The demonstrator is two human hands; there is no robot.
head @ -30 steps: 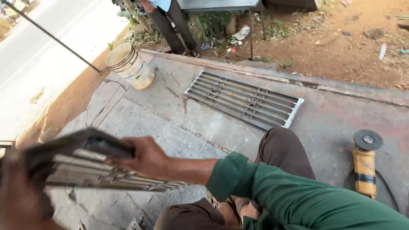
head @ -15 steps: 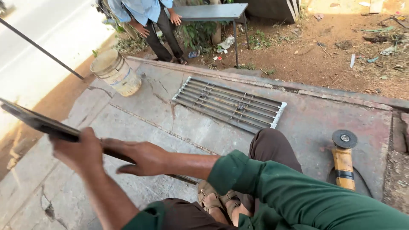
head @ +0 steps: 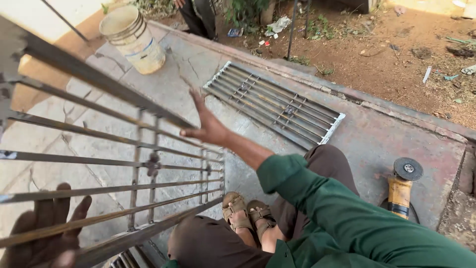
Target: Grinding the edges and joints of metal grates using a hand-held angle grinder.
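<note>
I sit on a concrete slab with a metal window grille [head: 148, 164] tilted up in front of me, across the left half of the view. My left hand [head: 44, 235] is under its near lower part, fingers spread, and bears it from behind the bars. My right hand [head: 208, 126] reaches forward with the fingers stretched out flat, touching the grille's far end bar. A second, similar grille [head: 277, 101] lies flat on the slab beyond my right hand.
A yellow angle grinder [head: 402, 186] lies on the slab at my right. A dirty white bucket [head: 133, 37] stands at the far left. Another person's legs [head: 198, 17] are at the top. My sandalled feet [head: 248, 213] rest below the grille. Red dirt lies beyond the slab edge.
The grille has swung from edge-on to tilted up with its bars facing me. My right hand has let go of the frame and opened flat. My left hand has shifted underneath.
</note>
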